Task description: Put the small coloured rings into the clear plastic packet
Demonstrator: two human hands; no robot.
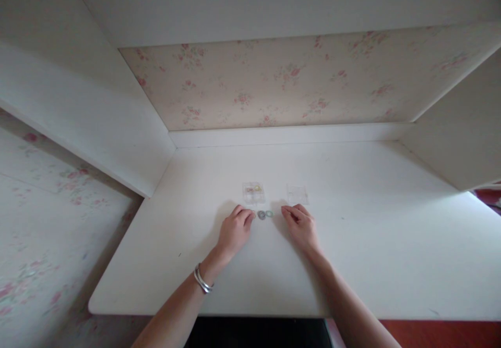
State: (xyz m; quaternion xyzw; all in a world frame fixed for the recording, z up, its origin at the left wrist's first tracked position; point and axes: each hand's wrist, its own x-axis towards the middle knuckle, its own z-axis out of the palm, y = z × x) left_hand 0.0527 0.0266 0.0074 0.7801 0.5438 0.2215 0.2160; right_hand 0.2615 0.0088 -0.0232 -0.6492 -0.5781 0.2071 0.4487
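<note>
Head view looks down on a plain white desktop [352, 243] set into a white alcove, with pale floral wallpaper [289, 82] on the back wall and the same rose pattern running down the wall at far left. White side panels close the nook in on both sides, and a strip of red floor [442, 332] shows below the desk's front edge at right. Now to the hands: both rest knuckles-up near the middle of the desk, fingers curled down to the surface. Left hand [234, 230], with a silver bangle [202, 280] on its wrist, has its fingertips right at the end of a short row of small rings; whether it pinches anything, I cannot tell, the tips hide it. Just beside those fingertips lie a small grey ring [261, 215] and a small green ring [270, 214], the two touching or nearly so. Right hand [301, 226] sits apart from the rings, loosely curled and holding nothing that shows. Beyond the left hand, a small clear plastic box [253, 193] with tiny coloured bits inside; beyond the right hand, a flat clear plastic lid [297, 195], lying by itself.
</note>
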